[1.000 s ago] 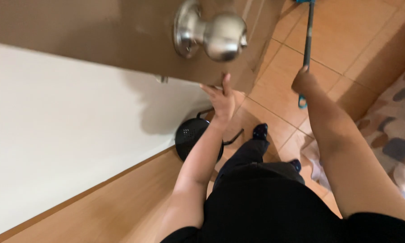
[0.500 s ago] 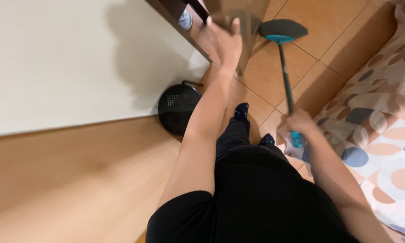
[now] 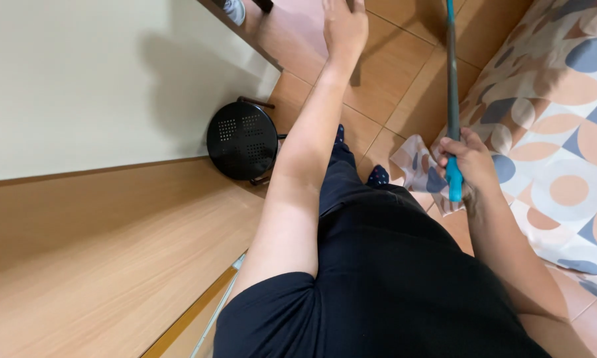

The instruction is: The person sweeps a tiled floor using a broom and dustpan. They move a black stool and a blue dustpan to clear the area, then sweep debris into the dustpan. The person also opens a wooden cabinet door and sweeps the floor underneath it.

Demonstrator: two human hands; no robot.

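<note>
The mop handle [image 3: 451, 99] is a long, thin pole, grey-blue along its length with a bright turquoise grip at the near end; it rises steeply from the right hand to the top edge of the view, its head out of sight. It stands over the tiled floor [image 3: 404, 66], just beside the edge of the patterned bedspread [image 3: 563, 132], whose circles and half-circles in blue, orange and cream fill the right side. A corner of that cloth hangs down to the floor behind the grip. The right hand [image 3: 467, 162] is closed round the turquoise grip, fingers [image 3: 448, 149] wrapped tight. The left hand [image 3: 343, 26] reaches forward at the top, fingers straight and spread flat, holding nothing; whether the palm touches the brown wooden door edge [image 3: 272, 40] I cannot tell. To the left a pale wall and a wood-grain panel [image 3: 100, 265] close the space in. A round black perforated stool [image 3: 242, 139] stands against the wall, near the person's feet in dark dotted socks [image 3: 378, 176]. Open floor lies only in the narrow strip between stool and bedspread.
</note>
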